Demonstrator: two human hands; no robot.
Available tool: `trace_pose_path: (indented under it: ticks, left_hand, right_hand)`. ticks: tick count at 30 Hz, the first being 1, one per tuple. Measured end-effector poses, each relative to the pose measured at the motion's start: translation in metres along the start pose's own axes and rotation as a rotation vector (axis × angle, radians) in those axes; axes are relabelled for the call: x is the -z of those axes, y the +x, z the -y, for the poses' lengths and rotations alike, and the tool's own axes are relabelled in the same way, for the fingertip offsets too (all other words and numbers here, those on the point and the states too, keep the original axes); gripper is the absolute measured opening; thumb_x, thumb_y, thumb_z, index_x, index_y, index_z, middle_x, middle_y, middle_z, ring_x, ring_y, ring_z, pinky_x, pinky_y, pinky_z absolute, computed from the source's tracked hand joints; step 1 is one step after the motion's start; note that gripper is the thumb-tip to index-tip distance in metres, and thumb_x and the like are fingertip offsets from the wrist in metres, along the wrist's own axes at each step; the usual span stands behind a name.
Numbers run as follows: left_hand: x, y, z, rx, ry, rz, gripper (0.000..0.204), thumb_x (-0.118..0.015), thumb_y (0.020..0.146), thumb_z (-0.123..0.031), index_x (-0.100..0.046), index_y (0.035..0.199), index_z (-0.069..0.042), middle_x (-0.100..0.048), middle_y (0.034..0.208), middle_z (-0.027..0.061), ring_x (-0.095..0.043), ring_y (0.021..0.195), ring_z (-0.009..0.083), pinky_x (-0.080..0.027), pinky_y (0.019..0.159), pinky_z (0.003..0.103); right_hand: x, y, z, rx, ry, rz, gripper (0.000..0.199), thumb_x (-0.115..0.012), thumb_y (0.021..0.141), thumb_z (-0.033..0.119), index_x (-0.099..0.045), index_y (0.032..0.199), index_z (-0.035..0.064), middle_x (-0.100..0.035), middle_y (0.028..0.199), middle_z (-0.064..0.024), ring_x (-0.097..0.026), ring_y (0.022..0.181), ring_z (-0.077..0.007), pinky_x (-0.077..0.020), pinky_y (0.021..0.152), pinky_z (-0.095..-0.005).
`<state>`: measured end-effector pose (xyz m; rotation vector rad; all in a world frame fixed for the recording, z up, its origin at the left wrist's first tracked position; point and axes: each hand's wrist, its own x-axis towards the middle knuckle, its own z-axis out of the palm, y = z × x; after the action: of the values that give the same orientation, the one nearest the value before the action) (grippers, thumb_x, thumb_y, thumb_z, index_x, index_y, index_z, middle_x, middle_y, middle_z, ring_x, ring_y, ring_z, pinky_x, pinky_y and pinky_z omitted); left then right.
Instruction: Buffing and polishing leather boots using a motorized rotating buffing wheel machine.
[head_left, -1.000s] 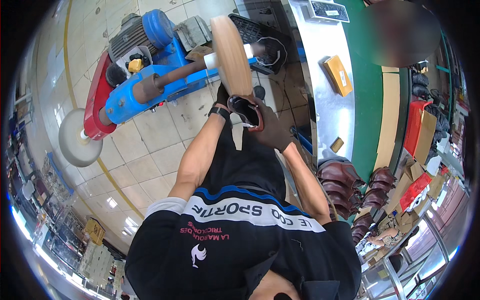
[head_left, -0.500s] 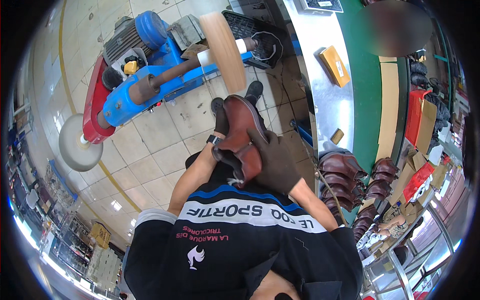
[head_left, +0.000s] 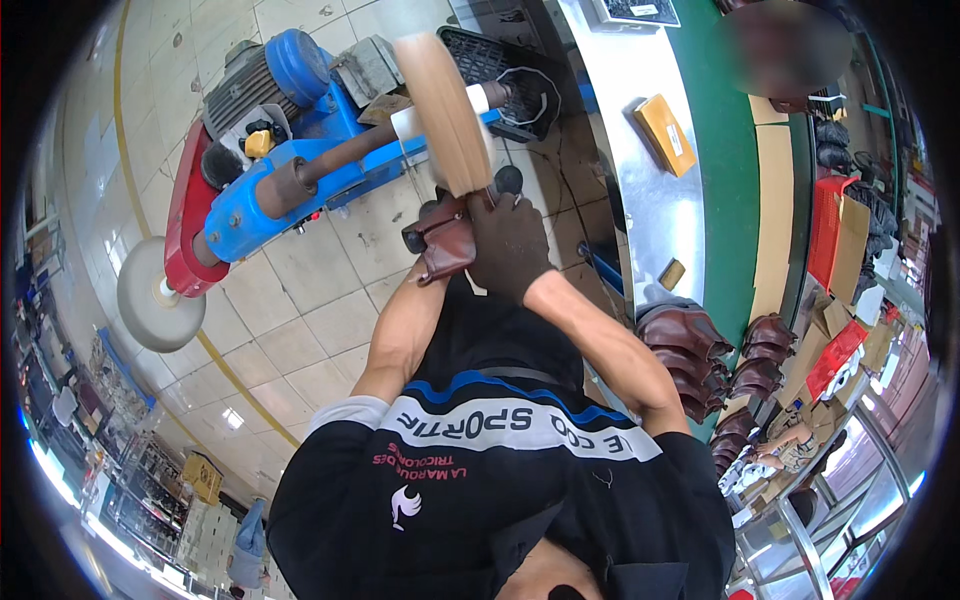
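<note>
A reddish-brown leather ankle boot [head_left: 447,246] is held out in front of me, its shaft toward my body. Its far end reaches the near edge of a tan buffing wheel [head_left: 446,115], whose surface is streaked as if turning. My right hand [head_left: 508,248], in a dark brown glove, is closed around the boot's right side. Beneath the boot, my left hand is mostly hidden, its forearm [head_left: 408,325] coming up to the boot's left side. Those left fingers do not show clearly.
The wheel sits on a blue machine [head_left: 255,200] with a motor [head_left: 250,90] and a second, pale wheel [head_left: 160,295]. A black crate [head_left: 500,70] lies behind. To the right, a metal-edged bench [head_left: 672,215] carries a yellow box [head_left: 664,135] and stacked brown boots [head_left: 682,350].
Both hands have moved the boot forward, away from my body, up to the buffing wheel. The boot has also turned, and my arms are stretched out further.
</note>
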<state>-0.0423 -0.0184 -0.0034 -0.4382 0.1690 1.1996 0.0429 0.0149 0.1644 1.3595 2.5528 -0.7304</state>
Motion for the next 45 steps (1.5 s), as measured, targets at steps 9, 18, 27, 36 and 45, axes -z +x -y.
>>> trace_pose_path:
  ticks: [9, 18, 27, 36, 45]
  left_hand:
    - [0.004, -0.041, 0.029, 0.017, 0.059, -0.085, 0.064, -0.04, 0.089, -0.052, -0.041, 0.13, -0.004, -0.047, 0.129, 0.0178, -0.046, 0.118, 0.0299, -0.037, 0.1, 0.043]
    - [-0.046, -0.049, 0.025, -0.011, 0.157, -0.14, 0.069, -0.041, 0.086, -0.058, -0.042, 0.128, -0.003, -0.045, 0.13, 0.0203, -0.044, 0.12, 0.0336, -0.033, 0.103, 0.044]
    - [-0.011, -0.001, -0.017, -0.307, 0.536, -0.439, 0.058, -0.033, 0.093, -0.045, -0.039, 0.13, -0.001, -0.05, 0.124, 0.0185, -0.048, 0.114, 0.0311, -0.036, 0.1, 0.041]
    - [0.066, 0.02, -0.056, -0.341, 0.356, -0.249, 0.052, -0.034, 0.094, -0.039, -0.039, 0.129, -0.001, -0.051, 0.123, 0.0178, -0.051, 0.112, 0.0298, -0.04, 0.098, 0.041]
    - [-0.061, -0.085, 0.015, -0.33, 0.682, -0.326, 0.044, -0.042, 0.094, -0.033, -0.047, 0.123, -0.001, -0.053, 0.119, 0.0176, -0.051, 0.109, 0.0284, -0.041, 0.095, 0.036]
  right_hand:
    - [0.028, -0.057, 0.013, -0.042, -0.044, -0.019, 0.051, -0.067, 0.061, 0.019, -0.046, 0.105, 0.0031, -0.047, 0.086, -0.0208, -0.05, 0.075, -0.0339, -0.0411, 0.064, -0.0414]
    - [0.045, -0.109, -0.043, -0.002, 1.089, 0.015, 0.074, -0.072, 0.062, 0.019, -0.04, 0.127, 0.0088, -0.05, 0.118, -0.0171, -0.055, 0.101, -0.0284, -0.0444, 0.084, -0.0358]
    - [-0.059, -0.059, -0.054, -0.391, 1.422, 0.059, 0.019, -0.061, 0.076, 0.013, -0.056, 0.091, 0.0023, -0.056, 0.081, 0.0003, -0.052, 0.076, -0.0079, -0.0434, 0.066, -0.0241]
    - [-0.062, -0.06, -0.038, -0.326, 1.27, 0.068, 0.017, -0.065, 0.075, 0.014, -0.058, 0.078, -0.0011, -0.058, 0.073, -0.0007, -0.05, 0.067, -0.0059, -0.0393, 0.057, -0.0243]
    - [-0.002, -0.132, -0.074, -0.478, 1.509, 0.003, 0.052, -0.066, 0.078, 0.016, -0.046, 0.123, 0.002, -0.058, 0.103, -0.0059, -0.058, 0.091, -0.0147, -0.0467, 0.078, -0.0276]
